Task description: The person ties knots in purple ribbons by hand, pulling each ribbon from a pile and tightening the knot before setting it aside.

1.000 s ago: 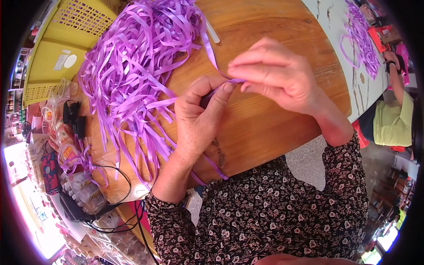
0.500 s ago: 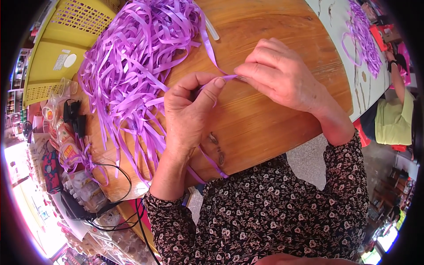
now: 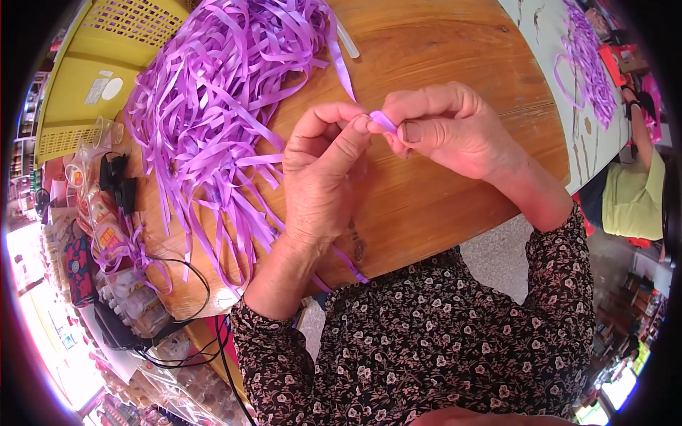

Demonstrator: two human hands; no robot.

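Between my two hands a short stretch of purple ribbon point(image 3: 383, 121) shows, bent over at the fingertips. My left hand point(image 3: 323, 160) pinches it between thumb and index finger. My right hand point(image 3: 447, 128) grips the other part, its thumb pressed against the curled fingers. One strand of ribbon point(image 3: 342, 71) runs down from the heap toward my fingers. The big tangled heap of purple ribbons point(image 3: 220, 92) lies on the wooden table point(image 3: 440, 42) to the left, its loose ends spreading toward the near edge. Ribbon inside my fists is hidden.
A yellow perforated basket point(image 3: 106, 57) stands at the far left. Near it are a clear cup point(image 3: 110, 131), a black clip-like object point(image 3: 117, 181), packages and black cables point(image 3: 188, 266). A clear stick point(image 3: 348, 40) lies behind the heap. At right, another person's arm point(image 3: 639, 128) is beside more purple ribbon point(image 3: 591, 67).
My right hand has turned and its thumb now shows on top, closer to my left hand. The left hand has shifted slightly right. The ribbon between them is now folded over.
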